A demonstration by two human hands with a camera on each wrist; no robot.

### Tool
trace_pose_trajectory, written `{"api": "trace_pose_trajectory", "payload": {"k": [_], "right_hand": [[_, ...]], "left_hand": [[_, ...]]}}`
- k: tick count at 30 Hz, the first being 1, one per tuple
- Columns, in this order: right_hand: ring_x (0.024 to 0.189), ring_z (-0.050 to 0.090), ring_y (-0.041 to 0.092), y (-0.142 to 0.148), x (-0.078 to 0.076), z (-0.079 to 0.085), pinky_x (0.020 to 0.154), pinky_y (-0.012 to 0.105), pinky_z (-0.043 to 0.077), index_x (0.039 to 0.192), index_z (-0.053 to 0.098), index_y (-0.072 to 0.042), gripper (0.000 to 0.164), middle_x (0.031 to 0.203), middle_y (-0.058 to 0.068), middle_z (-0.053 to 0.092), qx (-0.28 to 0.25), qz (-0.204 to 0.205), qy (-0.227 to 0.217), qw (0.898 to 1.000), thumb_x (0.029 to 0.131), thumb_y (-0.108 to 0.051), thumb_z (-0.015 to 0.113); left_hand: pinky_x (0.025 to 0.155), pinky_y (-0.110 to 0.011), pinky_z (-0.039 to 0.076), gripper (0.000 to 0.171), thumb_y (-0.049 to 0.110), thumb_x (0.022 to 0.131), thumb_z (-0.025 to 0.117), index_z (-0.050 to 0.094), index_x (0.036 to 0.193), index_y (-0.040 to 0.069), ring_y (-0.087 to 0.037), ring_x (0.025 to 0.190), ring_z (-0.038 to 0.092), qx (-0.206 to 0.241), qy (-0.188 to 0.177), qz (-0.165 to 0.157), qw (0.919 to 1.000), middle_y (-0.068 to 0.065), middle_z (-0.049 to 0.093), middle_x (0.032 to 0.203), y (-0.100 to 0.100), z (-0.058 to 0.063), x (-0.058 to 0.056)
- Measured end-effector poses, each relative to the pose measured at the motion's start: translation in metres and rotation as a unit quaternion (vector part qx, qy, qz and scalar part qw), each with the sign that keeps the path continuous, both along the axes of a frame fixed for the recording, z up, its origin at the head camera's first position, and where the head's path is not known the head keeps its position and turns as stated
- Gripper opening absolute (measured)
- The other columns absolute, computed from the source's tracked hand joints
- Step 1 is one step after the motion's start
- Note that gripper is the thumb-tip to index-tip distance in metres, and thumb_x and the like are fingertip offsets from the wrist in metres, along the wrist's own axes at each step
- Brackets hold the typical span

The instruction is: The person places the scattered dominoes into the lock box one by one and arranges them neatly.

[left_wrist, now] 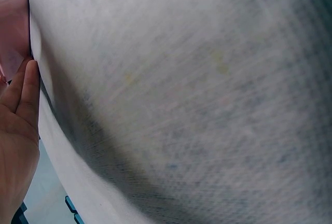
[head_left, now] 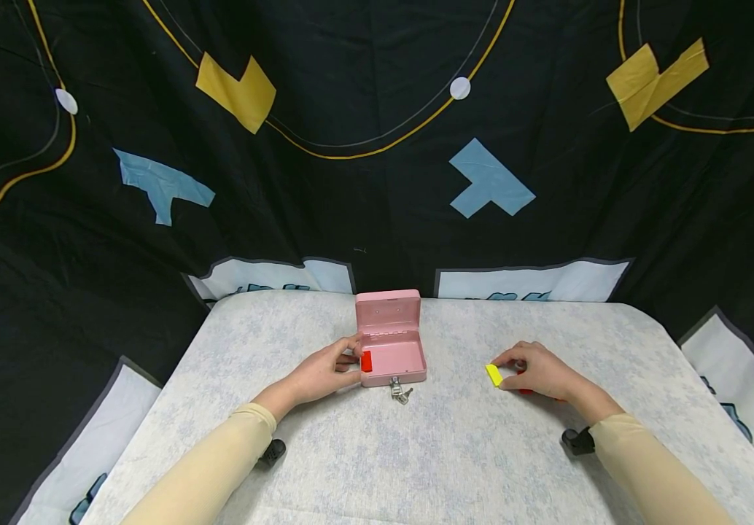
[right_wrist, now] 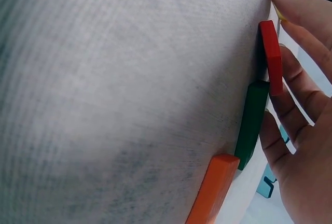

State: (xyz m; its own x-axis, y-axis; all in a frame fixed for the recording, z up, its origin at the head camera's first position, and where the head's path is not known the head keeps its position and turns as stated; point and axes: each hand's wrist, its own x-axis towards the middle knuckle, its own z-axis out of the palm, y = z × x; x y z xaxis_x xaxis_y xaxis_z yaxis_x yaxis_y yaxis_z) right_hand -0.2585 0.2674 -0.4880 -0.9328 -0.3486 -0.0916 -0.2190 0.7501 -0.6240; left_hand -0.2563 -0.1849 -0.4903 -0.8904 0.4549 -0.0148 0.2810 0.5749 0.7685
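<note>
A pink metal cash box (head_left: 393, 357) stands with its lid raised on the table. Inside, against its left wall, is a red block (head_left: 367, 362). My left hand (head_left: 324, 370) holds the box's left side, thumb near the front corner and fingers farther back; whether a fingertip touches the red block is unclear. The left wrist view shows fingers (left_wrist: 31, 86) against the pink box (left_wrist: 14, 27). To the right of the box, my right hand (head_left: 541, 372) pinches a yellow block (head_left: 494, 375) between thumb and fingers. Below that hand lie a red block (right_wrist: 271, 58), a green block (right_wrist: 252, 123) and an orange block (right_wrist: 212, 190).
A padlock (head_left: 396, 388) with keys (head_left: 405, 397) hangs at the box's front. The table (head_left: 456, 452) has a pale patterned cloth. Behind it hangs a black curtain (head_left: 377, 211) with yellow and blue shapes.
</note>
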Motion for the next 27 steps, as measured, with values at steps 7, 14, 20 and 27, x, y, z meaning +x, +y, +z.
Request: {"api": "trace_pose_trajectory", "payload": {"k": [7, 14, 20, 27], "right_hand": [[0.099, 0.046, 0.022, 0.0000, -0.0008, -0.0022, 0.079, 0.038, 0.046, 0.117, 0.076, -0.020, 0.037, 0.109, -0.001, 0.063, 0.017, 0.003, 0.014, 1.000, 0.083, -0.030, 0.087], [0.098, 0.049, 0.021, -0.0014, -0.0002, -0.0039, 0.081, 0.038, 0.046, 0.116, 0.074, -0.017, 0.037, 0.106, -0.002, 0.063, 0.010, -0.002, 0.019, 1.000, 0.084, -0.030, 0.087], [0.099, 0.050, 0.021, -0.0045, -0.0020, -0.0046, 0.086, 0.041, 0.045, 0.117, 0.071, -0.012, 0.040, 0.104, -0.001, 0.062, 0.009, -0.015, 0.020, 1.000, 0.084, -0.030, 0.086], [0.096, 0.051, 0.021, -0.0054, -0.0044, -0.0009, 0.086, 0.042, 0.045, 0.117, 0.070, -0.011, 0.038, 0.099, -0.001, 0.061, 0.007, -0.013, 0.036, 0.999, 0.086, -0.028, 0.084]], "left_hand": [[0.104, -0.031, 0.051, 0.036, 0.031, 0.094, 0.077, 0.056, 0.119, 0.016, -0.017, 0.124, 0.062, -0.002, 0.002, 0.001, 1.0000, 0.009, 0.032, 0.164, 0.0002, 0.0002, -0.0003], [0.104, -0.032, 0.050, 0.034, 0.030, 0.094, 0.076, 0.056, 0.118, 0.015, -0.018, 0.124, 0.062, -0.001, 0.000, 0.000, 1.0000, 0.007, 0.032, 0.165, 0.0005, 0.0007, 0.0006], [0.104, -0.031, 0.050, 0.037, 0.032, 0.094, 0.076, 0.056, 0.119, 0.015, -0.017, 0.124, 0.061, -0.001, 0.000, -0.001, 1.0000, 0.008, 0.031, 0.165, 0.0000, 0.0007, 0.0008], [0.104, -0.033, 0.051, 0.036, 0.032, 0.093, 0.077, 0.056, 0.118, 0.016, -0.019, 0.124, 0.062, 0.000, 0.000, 0.000, 1.0000, 0.007, 0.032, 0.164, 0.0002, 0.0008, 0.0003]]}}
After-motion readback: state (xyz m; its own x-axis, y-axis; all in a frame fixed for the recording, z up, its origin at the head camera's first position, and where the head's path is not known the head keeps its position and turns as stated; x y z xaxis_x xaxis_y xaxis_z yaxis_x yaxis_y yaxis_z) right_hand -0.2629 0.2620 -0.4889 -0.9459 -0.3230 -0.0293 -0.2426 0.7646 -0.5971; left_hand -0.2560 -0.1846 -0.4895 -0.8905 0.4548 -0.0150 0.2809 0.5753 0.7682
